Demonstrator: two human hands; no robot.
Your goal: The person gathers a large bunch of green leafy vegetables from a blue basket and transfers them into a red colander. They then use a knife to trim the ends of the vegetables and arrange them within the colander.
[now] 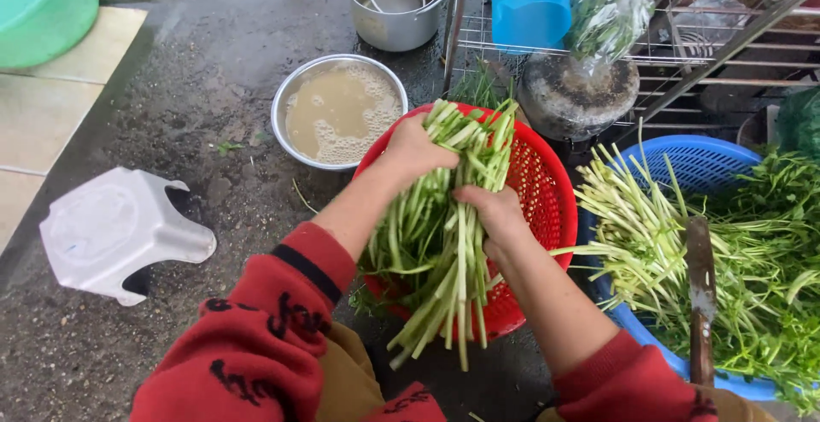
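Stems bunched in both hands over a red basket.

Blue basket [709, 166] at three o'clock carries the largest heap, leafy greens [760, 251] with a knife [700, 294] laid on top, likely parked within reach. Red basket [547, 200] at centre sits under the hands, seemingly to catch what drops. Steel bowl [339, 110] of cloudy water stands at eleven o'clock, white stool [115, 230] lies tipped at nine. Bundle of pale green stems [440, 234] hangs lengthwise above the red basket; left hand [414, 149] is wrapped round its upper end, right hand [495, 213] is closed on its middle, apparently to keep the stalks aligned.
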